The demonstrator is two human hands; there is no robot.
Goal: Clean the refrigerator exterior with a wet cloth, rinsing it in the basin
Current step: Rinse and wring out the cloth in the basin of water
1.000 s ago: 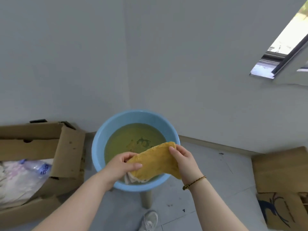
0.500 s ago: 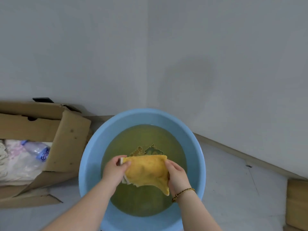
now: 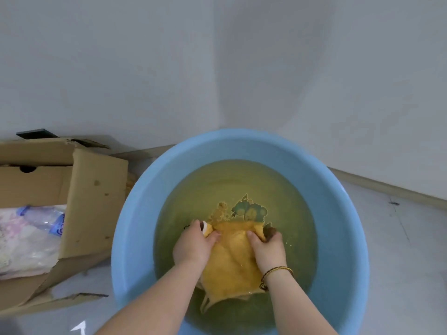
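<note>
Both hands, the left hand [image 3: 193,247] and the right hand [image 3: 268,250], have their fingers [image 3: 214,236] clamped on the yellow cloth [image 3: 229,262], sunk in the murky water [image 3: 217,189] of the blue basin [image 3: 135,238], so rinsing seems to be midway, while wringing and wiping the refrigerator, which is out of view, remain.

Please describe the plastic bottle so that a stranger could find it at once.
Left of the big blue basin stands an open cardboard box. Inside it, on pale crumpled wrapping, lies the bottle: the only clear thing there, with a blue label.
</note>
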